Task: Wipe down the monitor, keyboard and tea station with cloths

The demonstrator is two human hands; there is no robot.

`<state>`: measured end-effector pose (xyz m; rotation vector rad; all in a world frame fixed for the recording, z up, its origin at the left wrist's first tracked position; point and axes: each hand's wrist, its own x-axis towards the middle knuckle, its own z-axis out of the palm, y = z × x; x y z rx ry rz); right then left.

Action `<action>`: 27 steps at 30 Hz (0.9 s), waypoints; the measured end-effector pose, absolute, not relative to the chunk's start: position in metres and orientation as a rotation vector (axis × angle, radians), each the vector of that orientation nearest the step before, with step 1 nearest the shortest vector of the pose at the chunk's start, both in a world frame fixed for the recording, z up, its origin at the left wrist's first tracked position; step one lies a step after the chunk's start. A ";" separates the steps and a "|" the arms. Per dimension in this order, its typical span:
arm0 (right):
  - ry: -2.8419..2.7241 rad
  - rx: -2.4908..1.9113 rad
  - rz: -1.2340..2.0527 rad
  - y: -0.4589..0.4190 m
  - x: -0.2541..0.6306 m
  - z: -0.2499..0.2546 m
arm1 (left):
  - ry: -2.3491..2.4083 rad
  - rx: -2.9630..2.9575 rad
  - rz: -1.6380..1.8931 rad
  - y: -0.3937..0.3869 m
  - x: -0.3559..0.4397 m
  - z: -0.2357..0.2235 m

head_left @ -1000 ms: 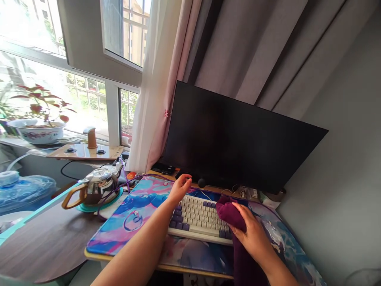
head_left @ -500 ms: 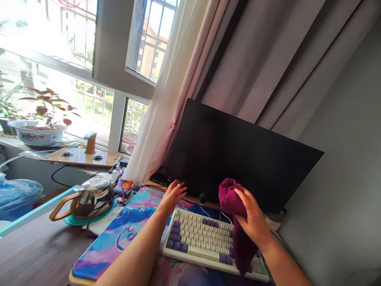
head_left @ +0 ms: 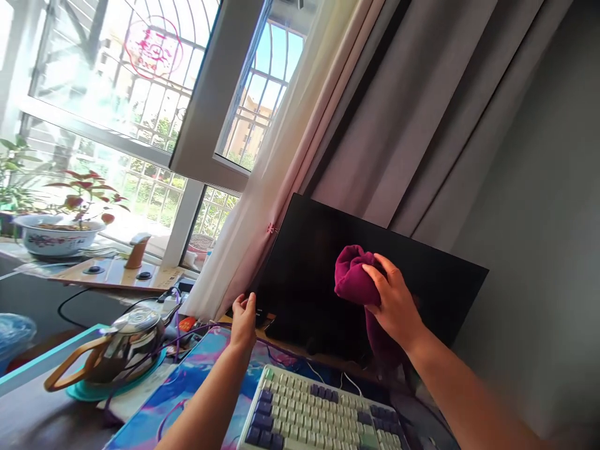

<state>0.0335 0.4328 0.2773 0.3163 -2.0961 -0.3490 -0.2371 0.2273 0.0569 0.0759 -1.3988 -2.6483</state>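
Observation:
My right hand (head_left: 394, 303) grips a bunched dark magenta cloth (head_left: 352, 276) and holds it against the dark screen of the black monitor (head_left: 319, 275), near its middle. A tail of the cloth hangs down below my palm. My left hand (head_left: 244, 320) is closed on the monitor's lower left corner, beside the pale pink curtain (head_left: 262, 206). A cream and purple keyboard (head_left: 323, 415) lies below both hands on a blue and pink desk mat (head_left: 187, 394).
A steel kettle (head_left: 126, 347) with a tan handle stands on a teal base at the left, with purple cables around it. A potted plant (head_left: 56, 215) sits on the windowsill. Grey curtains (head_left: 422, 125) hang behind the monitor, a grey wall to the right.
My right hand lifted the cloth from over the keyboard up onto the screen. My left hand moved from the keyboard's far edge to the monitor's lower left corner. The view tilted upward.

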 end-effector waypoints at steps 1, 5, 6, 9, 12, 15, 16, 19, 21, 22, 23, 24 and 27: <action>-2.054 0.352 -0.403 0.430 0.025 0.286 | -1.359 0.066 -2.729 0.230 -0.235 0.052; -1.930 0.416 -0.599 0.413 -0.015 0.325 | -1.129 -0.090 -3.033 0.242 -0.225 0.035; -1.912 0.402 -0.638 0.407 -0.026 0.336 | -1.067 -0.164 -3.083 0.244 -0.224 0.033; -1.856 0.351 -0.736 0.387 -0.059 0.368 | -0.902 -0.375 -3.183 0.245 -0.225 0.029; -1.801 0.317 -0.797 0.366 -0.088 0.394 | -0.846 -0.445 -3.221 0.245 -0.230 0.023; -1.803 0.301 -0.820 0.350 -0.111 0.406 | -0.853 -0.437 -3.218 0.246 -0.237 0.016; -1.821 0.306 -0.819 0.347 -0.119 0.406 | -0.841 -0.428 -3.229 0.246 -0.238 0.014; -1.904 0.333 -0.801 0.341 -0.138 0.401 | -0.786 -0.384 -3.276 0.249 -0.240 0.010; -1.948 0.332 -0.785 0.340 -0.148 0.395 | -0.762 -0.361 -3.292 0.250 -0.239 0.010; -1.958 0.329 -0.777 0.340 -0.151 0.391 | -0.750 -0.359 -3.299 0.250 -0.238 0.010; -1.959 0.326 -0.770 0.339 -0.154 0.388 | -0.735 -0.359 -3.310 0.251 -0.237 0.010; -1.955 0.325 -0.765 0.339 -0.155 0.385 | -0.723 -0.356 -3.320 0.251 -0.237 0.011; -1.952 0.326 -0.771 0.335 -0.154 0.378 | -0.739 -0.361 -3.328 0.250 -0.236 0.013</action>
